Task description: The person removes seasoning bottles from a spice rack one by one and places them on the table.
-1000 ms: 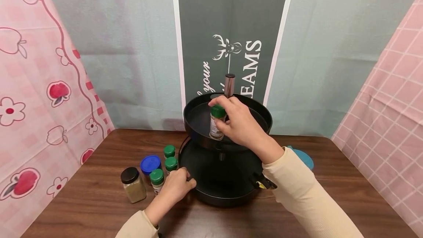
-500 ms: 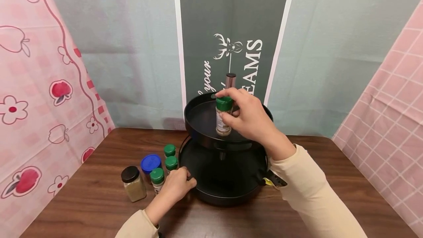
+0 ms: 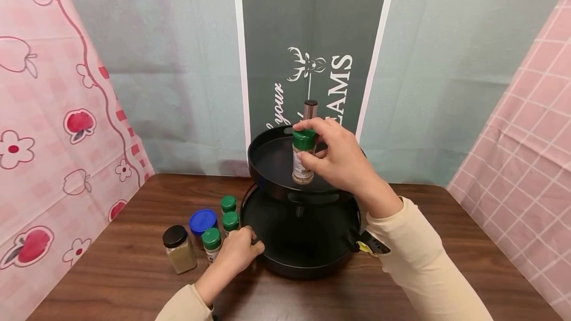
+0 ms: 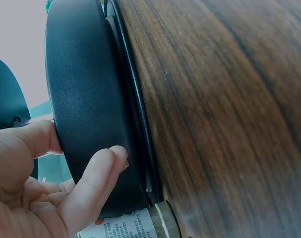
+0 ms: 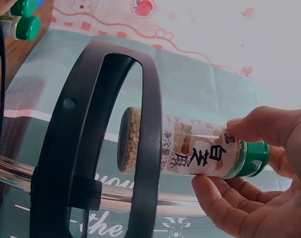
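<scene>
My right hand (image 3: pixel 341 155) holds a spice jar (image 3: pixel 303 165) by its green lid and upper body, over the upper tray (image 3: pixel 269 160) of a black two-tier round stand. In the right wrist view, pale seeds show in the jar (image 5: pixel 202 151), and its base sits inside the rim line, seen through the handle slot. Its label carries Chinese characters. At the lower left, my left hand (image 3: pixel 238 251) grips the wall of the lower tray (image 3: pixel 303 271). The left wrist view shows the thumb at the tray's edge and fingers against its outer wall (image 4: pixel 86 74).
Left of the stand are several green-lidded jars (image 3: pixel 211 238), a blue-lidded container (image 3: pixel 203 222) and a black-lidded jar of pale powder (image 3: pixel 182 256). A metal post (image 3: pixel 310 109) rises through the upper tray. Printed cloths hang behind the wooden table (image 3: pixel 134 241) and at both sides.
My right hand has shifted the jar a little to the right and slightly up over the upper tray. My left hand has stayed on the lower tray.
</scene>
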Demonstrator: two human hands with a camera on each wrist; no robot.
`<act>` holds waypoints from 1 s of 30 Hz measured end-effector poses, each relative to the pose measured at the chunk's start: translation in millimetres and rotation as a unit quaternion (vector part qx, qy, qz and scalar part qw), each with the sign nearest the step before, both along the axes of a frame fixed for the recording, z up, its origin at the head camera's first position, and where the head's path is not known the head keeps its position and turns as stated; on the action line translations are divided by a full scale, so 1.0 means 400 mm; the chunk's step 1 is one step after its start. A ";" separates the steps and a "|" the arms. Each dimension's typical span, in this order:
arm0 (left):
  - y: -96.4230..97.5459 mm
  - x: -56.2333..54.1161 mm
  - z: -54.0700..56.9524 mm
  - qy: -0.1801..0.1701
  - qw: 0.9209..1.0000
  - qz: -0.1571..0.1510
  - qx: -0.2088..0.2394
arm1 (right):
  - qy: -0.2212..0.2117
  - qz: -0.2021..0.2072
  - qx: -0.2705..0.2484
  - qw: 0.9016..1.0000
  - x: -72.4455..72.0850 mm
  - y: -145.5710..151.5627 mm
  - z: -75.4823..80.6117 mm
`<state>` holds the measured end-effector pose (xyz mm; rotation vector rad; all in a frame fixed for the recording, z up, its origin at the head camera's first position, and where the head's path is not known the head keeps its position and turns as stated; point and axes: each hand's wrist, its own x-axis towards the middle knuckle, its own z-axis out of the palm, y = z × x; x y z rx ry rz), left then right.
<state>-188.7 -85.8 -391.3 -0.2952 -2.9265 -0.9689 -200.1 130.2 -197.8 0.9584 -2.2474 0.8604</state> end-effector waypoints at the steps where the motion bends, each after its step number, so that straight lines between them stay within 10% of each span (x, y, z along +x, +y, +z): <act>1: 0.000 0.000 0.000 0.001 1.000 0.000 0.000 | 0.000 0.001 -0.001 1.000 0.000 0.000 0.000; 30: -0.007 -0.005 -0.012 0.011 1.000 -0.001 0.019 | -0.051 -0.051 -0.021 0.997 0.045 0.117 0.019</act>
